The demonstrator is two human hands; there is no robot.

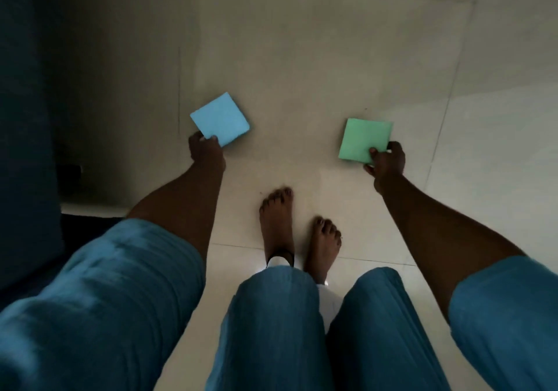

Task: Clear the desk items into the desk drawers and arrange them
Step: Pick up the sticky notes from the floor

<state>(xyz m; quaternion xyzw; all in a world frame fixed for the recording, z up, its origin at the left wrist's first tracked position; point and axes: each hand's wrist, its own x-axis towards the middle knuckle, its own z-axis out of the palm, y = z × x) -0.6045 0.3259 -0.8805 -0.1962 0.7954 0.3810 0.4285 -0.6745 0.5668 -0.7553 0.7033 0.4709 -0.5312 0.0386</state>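
1. Carrying looks to be the step in hand: two desk items are held in the air, and neither the surface nor any drawer is in view.
2. The left hand [206, 152] pinches the blue pad [220, 118] by its near corner, thumb on top and fingers beneath. The pad juts forward, tilted, above the floor [302, 58].
3. The right hand [386, 161] pinches the green pad [363, 138] by its near right corner, thumb on the top face and the other fingers curled under. This pad also hangs over the floor and touches nothing else.
4. The pads are well apart, one to each side of the bare feet [276, 218], which stand on pale tiles across a grout line.
5. A dark bulk [24, 118] fills the left edge of the view. I cannot tell whether it is the desk or other furniture.
6. These two items are off the surface but not yet stowed. How much else is left to clear cannot be judged here.
7. The next move calls for facing the drawers. With both hands full, a closed drawer would need one hand freed, probably by stacking one pad on the other.
8. After that, the pads should go in flat and squared into a drawer corner. A corner pinch is a light hold, so a pad could swing or slip on the way.
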